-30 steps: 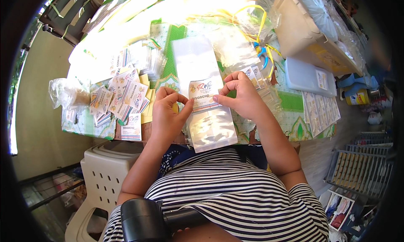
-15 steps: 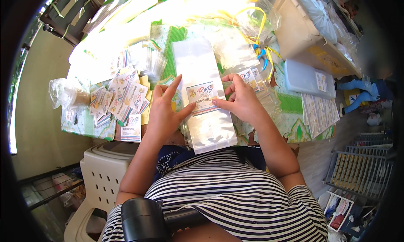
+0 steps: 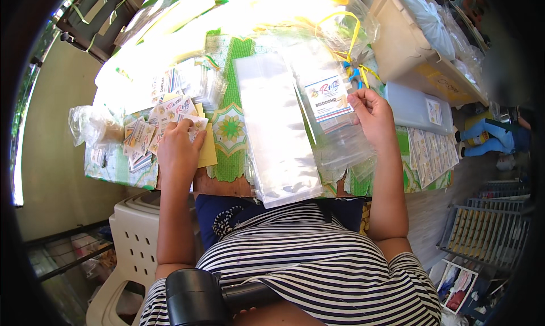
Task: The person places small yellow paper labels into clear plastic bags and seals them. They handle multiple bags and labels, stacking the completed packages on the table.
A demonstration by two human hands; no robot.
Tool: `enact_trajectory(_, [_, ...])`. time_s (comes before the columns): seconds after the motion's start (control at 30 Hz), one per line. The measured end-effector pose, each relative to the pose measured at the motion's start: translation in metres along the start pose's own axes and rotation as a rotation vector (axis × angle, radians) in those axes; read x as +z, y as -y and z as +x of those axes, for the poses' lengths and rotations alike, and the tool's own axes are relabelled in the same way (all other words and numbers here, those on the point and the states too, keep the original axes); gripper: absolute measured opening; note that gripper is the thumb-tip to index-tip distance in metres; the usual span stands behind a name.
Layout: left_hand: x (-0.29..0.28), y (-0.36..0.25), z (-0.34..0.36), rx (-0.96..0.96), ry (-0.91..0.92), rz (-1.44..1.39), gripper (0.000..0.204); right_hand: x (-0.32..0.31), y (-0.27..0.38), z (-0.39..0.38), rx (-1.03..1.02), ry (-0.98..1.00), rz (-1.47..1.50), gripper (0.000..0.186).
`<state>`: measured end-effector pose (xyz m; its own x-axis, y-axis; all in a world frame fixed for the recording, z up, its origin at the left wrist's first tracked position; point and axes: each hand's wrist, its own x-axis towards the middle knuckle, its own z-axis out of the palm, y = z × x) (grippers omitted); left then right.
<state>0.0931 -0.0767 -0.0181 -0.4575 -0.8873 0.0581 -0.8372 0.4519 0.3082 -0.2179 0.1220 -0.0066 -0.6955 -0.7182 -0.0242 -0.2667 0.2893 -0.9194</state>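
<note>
Already one bag labelled, many more waiting.
My right hand [image 3: 372, 117] pinches the labelled clear bag [image 3: 335, 113] right of centre, its long axis running up-frame, label end uppermost; my left hand [image 3: 179, 150] rests curled on the loose paper labels [image 3: 164, 119] at left, reaching for one. Between them an unlabelled clear bag [image 3: 278, 127] lies lengthwise, mouth toward upper frame.

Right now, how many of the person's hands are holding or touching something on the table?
2. The left hand rests on the loose pile of small printed labels at the table's left. The right hand grips a clear labelled bag on the right-hand stack.
</note>
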Motion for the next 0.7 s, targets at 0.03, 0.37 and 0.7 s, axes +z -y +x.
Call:
enact_trajectory(0.03, [0.000, 0.000, 0.000, 0.000, 0.010, -0.015, 0.030, -0.006, -0.005, 0.003, 0.011, -0.031, -0.091, 0.022])
enact_trajectory(0.37, [-0.048, -0.052, -0.021, 0.304, -0.020, -0.650, 0.012, 0.032, 0.040, -0.030, -0.319, 0.114, -0.020, 0.024])
enact_trajectory(0.7, [-0.059, -0.089, -0.019, 0.500, 0.328, -0.796, 0.012, 0.057, 0.066, -0.032, 0.071, 0.709, 0.597, 0.017])
